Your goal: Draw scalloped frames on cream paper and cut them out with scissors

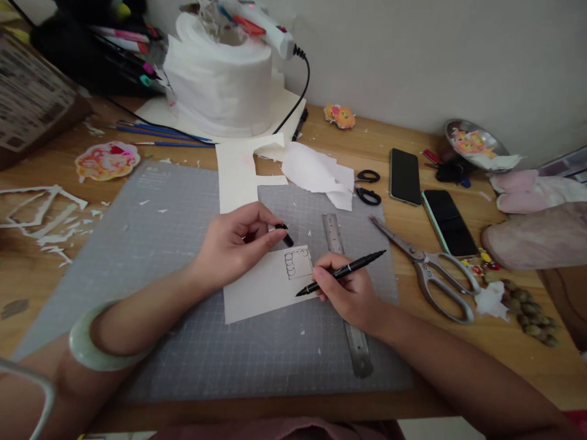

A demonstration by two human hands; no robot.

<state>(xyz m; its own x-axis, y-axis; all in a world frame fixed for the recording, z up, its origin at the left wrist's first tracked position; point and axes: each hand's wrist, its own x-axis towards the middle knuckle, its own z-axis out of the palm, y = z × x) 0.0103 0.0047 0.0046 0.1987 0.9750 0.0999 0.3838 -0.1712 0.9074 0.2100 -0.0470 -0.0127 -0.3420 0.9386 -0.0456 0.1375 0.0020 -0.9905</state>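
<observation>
The tabletop (376,140) carries a gray gridded mat (151,263). At ten o'clock, a box (34,79) bears printing too blurred to read; at two o'clock, a metal bowl (447,151) holds orange and white scraps (472,143). Mid-mat lies white paper (257,299), a looped, boxy drawing (299,263) toward its two o'clock. The right hand's (353,293) grip clasps a black double-tipped marker (353,267), one tip pointing to eight o'clock; the left hand's (236,244) pinches a black cap (287,237).

Room nearside of paper (254,293), scissors (419,255) rightward
</observation>
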